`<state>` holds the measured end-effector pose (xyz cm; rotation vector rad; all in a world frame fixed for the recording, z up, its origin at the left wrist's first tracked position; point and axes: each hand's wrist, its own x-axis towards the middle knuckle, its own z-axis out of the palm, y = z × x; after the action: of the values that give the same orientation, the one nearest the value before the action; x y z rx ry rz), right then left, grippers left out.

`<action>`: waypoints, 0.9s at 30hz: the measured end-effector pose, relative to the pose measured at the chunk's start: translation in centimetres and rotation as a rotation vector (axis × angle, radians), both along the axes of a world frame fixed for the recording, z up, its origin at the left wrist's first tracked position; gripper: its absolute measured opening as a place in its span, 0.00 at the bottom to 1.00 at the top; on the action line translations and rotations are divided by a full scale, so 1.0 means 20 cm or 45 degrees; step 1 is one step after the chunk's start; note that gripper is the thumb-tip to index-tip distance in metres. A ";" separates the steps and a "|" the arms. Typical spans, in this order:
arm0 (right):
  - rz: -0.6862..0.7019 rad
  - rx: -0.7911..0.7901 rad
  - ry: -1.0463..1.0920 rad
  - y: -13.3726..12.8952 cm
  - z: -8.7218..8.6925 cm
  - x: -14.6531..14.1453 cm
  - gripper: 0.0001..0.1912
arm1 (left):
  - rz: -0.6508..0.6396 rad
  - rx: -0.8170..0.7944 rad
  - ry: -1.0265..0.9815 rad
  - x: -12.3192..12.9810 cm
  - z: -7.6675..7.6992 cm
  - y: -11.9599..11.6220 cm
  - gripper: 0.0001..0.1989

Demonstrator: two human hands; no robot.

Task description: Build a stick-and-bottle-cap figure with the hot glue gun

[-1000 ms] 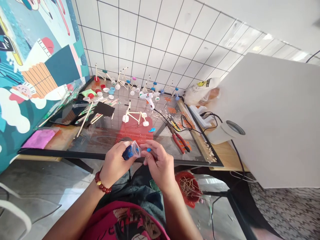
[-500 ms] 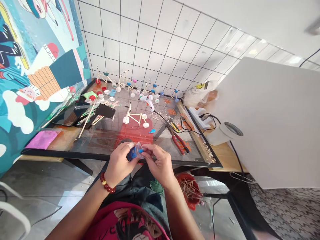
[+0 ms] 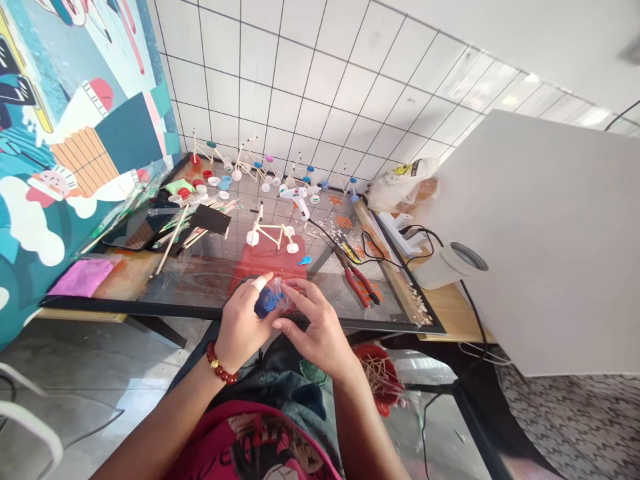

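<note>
A clear plastic bag of blue material [image 3: 270,299] is held over the table's front edge. My left hand [image 3: 244,325] is closed round its left side, with a red bead bracelet on the wrist. My right hand [image 3: 317,327] is at the bag's right side, fingers bent and touching the clear plastic, the thumb apart from them. Just beyond, a small stick bicycle frame with white wheels [image 3: 271,235] stands at the back of a red mat [image 3: 250,267]. A small blue piece [image 3: 305,261] lies to its right.
Behind stand several small stick bicycles [image 3: 240,167] and a white glue gun [image 3: 297,198]. Red-handled pliers [image 3: 356,280] lie to the right, near a power strip [image 3: 400,233] and a white jar [image 3: 450,265]. Sticks, bottle caps and a pink packet [image 3: 83,278] are at the left.
My right hand's fingers have spread and shifted over the bag, and its thumb has moved down. The blue bit that was pinched at the bag's mouth no longer shows.
</note>
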<state>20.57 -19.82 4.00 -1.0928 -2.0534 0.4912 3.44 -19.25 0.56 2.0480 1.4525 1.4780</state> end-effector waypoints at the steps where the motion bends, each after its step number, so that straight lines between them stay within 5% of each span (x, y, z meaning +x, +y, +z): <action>1: 0.015 -0.014 0.008 0.00 0.00 0.00 0.20 | -0.015 -0.011 -0.026 0.00 0.00 0.00 0.25; 6: -0.052 0.090 0.055 0.02 0.00 0.02 0.11 | -0.329 -0.238 -0.203 -0.01 0.04 -0.01 0.34; 10: -0.010 0.140 0.028 0.01 0.00 0.04 0.09 | -0.446 -0.619 -0.641 -0.03 0.07 0.00 0.19; 13: -0.123 0.015 0.309 0.01 -0.02 0.02 0.09 | -0.458 -0.751 -0.877 -0.04 0.08 0.02 0.13; 17: -0.124 -0.249 0.512 0.02 -0.04 -0.01 0.08 | -0.475 -0.725 -0.980 -0.02 0.09 0.02 0.12; 27: -0.041 -0.250 0.526 0.00 -0.05 -0.06 0.10 | -0.543 -0.555 -0.974 -0.01 0.05 0.01 0.07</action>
<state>19.33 -19.85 3.04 -1.0329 -1.6495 0.8407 3.20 -19.12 1.55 1.2139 0.8536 1.3707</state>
